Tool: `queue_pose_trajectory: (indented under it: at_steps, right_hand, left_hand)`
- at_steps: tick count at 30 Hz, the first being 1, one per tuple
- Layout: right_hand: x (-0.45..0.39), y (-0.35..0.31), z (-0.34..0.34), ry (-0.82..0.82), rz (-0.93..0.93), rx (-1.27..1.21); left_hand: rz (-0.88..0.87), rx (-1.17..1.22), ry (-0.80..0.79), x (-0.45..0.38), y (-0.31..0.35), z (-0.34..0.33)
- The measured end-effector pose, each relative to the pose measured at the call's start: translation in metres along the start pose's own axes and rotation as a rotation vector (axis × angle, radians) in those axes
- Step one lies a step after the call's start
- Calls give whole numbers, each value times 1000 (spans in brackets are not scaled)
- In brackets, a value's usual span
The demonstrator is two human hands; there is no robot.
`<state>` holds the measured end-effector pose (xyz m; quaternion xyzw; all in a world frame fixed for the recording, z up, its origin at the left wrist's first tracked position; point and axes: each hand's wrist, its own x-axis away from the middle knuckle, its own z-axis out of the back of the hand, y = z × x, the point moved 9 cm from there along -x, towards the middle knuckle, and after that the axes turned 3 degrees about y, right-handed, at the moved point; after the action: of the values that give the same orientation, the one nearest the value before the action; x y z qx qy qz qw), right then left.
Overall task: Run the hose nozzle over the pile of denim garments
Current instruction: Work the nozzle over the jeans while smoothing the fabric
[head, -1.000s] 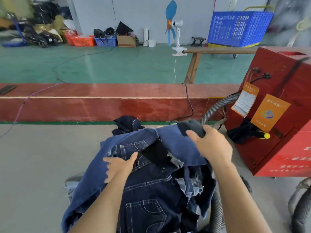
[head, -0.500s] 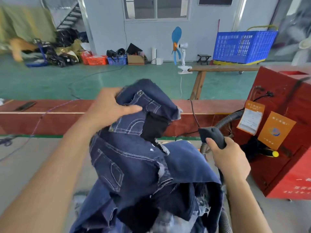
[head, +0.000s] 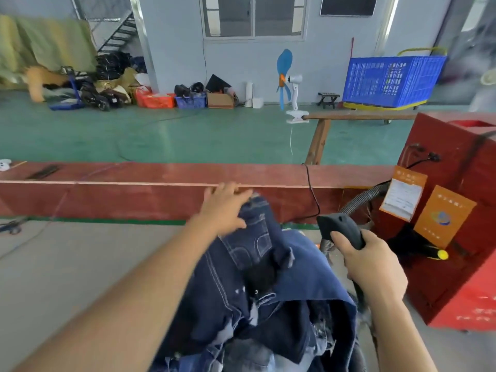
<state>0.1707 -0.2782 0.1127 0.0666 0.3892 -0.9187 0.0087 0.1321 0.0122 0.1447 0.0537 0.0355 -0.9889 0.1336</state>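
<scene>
The pile of denim garments (head: 257, 296) sits heaped right in front of you at the near edge of the grey bench (head: 80, 277), dark jeans on top with paler, frayed pieces showing underneath. One garment's waistband end rises toward the red board (head: 134, 194) that runs along the far side of the bench.

Your left hand (head: 224, 208) lies on that raised end with the fingers stretched out and only loosely bent, pressing or pushing the cloth rather than clutching it. That looks meant to spread the top garment and hold it flat, so the nozzle has an open face to pass over.

Your right hand (head: 373, 267) is wrapped round the handle of the black hose nozzle (head: 339, 229), fingers curled tight on it. You hold the nozzle just beside the pile's right edge, its head up and clear of the cloth, so no pass looks under way yet. The grey ribbed hose (head: 362, 198) arcs from behind the nozzle to the red machine (head: 456, 237) on your right, which bears orange labels; the slack seems enough to reach across the pile.

Judging from this, bring the nozzle left and down onto the denim your left hand is flattening.
</scene>
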Motion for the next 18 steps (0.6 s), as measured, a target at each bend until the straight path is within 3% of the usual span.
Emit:
queue_pose_trajectory:
  at_steps: [3, 5, 8, 10, 15, 18]
  right_hand:
    - [-3, 1, -3, -14, 5, 13]
    - [-4, -1, -6, -22, 18, 32]
    - [-4, -7, -10, -35, 45, 66]
    - [-3, -11, -14, -53, 66, 89]
    - [0, -17, -20, -61, 83, 114]
    - [2, -20, -23, -74, 101, 123]
  left_hand:
    - [52, 260, -107, 38, 27, -96]
    - [51, 305, -125, 60, 44, -133]
    - [94, 233, 56, 70, 57, -128]
    - [86, 241, 73, 71, 67, -117]
    - [-35, 218, -268, 80, 83, -129]
    - [-9, 108, -341, 75, 60, -105]
